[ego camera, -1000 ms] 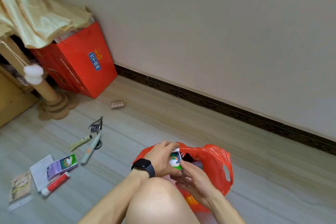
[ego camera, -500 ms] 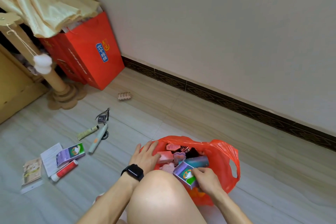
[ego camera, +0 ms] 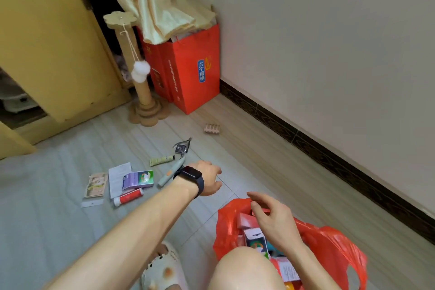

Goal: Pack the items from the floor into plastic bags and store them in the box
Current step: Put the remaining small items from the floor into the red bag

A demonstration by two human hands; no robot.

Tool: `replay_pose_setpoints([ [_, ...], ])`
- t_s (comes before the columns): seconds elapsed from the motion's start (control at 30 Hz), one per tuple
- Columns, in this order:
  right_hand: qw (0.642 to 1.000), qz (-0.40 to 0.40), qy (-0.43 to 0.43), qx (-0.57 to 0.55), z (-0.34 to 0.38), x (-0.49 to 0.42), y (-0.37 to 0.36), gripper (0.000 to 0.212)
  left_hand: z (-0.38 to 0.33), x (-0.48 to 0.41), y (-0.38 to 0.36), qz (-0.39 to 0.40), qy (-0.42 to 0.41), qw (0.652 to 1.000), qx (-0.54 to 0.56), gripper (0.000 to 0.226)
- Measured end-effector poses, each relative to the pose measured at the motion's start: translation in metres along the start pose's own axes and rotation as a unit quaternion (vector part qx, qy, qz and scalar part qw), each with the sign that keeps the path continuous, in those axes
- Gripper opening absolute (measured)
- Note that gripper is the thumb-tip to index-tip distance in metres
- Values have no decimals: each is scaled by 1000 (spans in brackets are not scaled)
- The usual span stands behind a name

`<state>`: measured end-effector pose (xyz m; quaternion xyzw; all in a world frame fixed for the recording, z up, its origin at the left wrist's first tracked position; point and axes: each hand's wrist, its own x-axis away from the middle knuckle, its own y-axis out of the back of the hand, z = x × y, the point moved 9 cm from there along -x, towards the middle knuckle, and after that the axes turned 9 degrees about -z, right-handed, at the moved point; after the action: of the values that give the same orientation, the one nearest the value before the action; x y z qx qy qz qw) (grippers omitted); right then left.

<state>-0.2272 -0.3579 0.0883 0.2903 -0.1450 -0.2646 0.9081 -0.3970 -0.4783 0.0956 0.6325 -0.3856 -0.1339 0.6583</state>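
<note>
A red plastic bag (ego camera: 329, 247) lies open on the floor by my knee, with several small boxes inside, among them a purple-and-green box (ego camera: 256, 241). My right hand (ego camera: 273, 216) hovers over the bag's mouth, fingers apart, holding nothing. My left hand (ego camera: 209, 180), with a black watch on the wrist, reaches out over the floor near a pale pen-shaped device (ego camera: 170, 173); its fingers hold nothing. Left of it lie a second purple-and-green box (ego camera: 138, 179), a red tube (ego camera: 128, 196), a pale tube (ego camera: 162, 160), leaflets (ego camera: 117, 178) and a small dark gadget (ego camera: 181, 147).
Red paper gift bags (ego camera: 188, 70) stand in the corner under draped cream cloth. A cardboard cat scratching post (ego camera: 143, 92) with a hanging white ball stands beside a yellow cabinet door (ego camera: 54, 37). A small pink ridged piece (ego camera: 211, 128) lies near the wall. My slipper (ego camera: 162, 266) is below.
My right hand let go of the purple-and-green box inside the bag and lifted. My left hand left the bag's rim and reached out left toward the floor items. The view swung left.
</note>
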Motion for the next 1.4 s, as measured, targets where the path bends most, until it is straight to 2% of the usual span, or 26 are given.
replay_pose_setpoints([
  [0.17, 996, 19, 73, 39, 57, -54, -29, 28, 78, -11, 30, -15, 62, 998, -25, 48],
  [0.33, 974, 110, 120, 158, 56, -104, -101, 39, 137, -18, -30, 1, 93, 995, -20, 43],
  [0.43, 936, 206, 114, 260, 23, -127, -156, 46, 170, -25, -94, 43, 123, 991, 6, 51],
  [0.5, 899, 270, 98, 332, -5, -143, -190, 51, 185, -35, -132, 61, 132, 989, 12, 55],
  [0.6, 852, 318, 87, 407, -32, -171, -223, 57, 201, -60, -163, 55, 137, 989, 31, 66],
  [0.7, 847, 294, 106, 430, -35, -221, -250, 61, 214, -107, -166, -10, 125, 991, 49, 75],
  [0.77, 859, 251, 130, 427, -24, -263, -261, 67, 223, -142, -157, -62, 116, 991, 39, 76],
  [0.87, 880, 174, 146, 416, -5, -338, -277, 81, 240, -193, -151, -99, 128, 986, 46, 80],
  [0.93, 899, 136, 124, 397, 0, -381, -283, 87, 249, -218, -152, -107, 155, 980, 69, 83],
  [1.0, 906, 136, 90, 391, -8, -407, -292, 86, 256, -234, -159, -109, 188, 969, 116, 83],
  [1.07, 902, 123, 96, 404, -16, -411, -298, 80, 257, -236, -163, -129, 206, 958, 153, 76],
  [1.2, 918, 22, 155, 365, -15, -377, -302, 65, 254, -223, -162, -189, 203, 950, 143, 60],
  [1.3, 924, 4, 169, 342, -21, -347, -304, 60, 246, -216, -171, -170, 205, 947, 182, 53],
  [1.4, 936, 16, 141, 323, -29, -326, -298, 56, 239, -205, -180, -126, 218, 935, 248, 54],
])
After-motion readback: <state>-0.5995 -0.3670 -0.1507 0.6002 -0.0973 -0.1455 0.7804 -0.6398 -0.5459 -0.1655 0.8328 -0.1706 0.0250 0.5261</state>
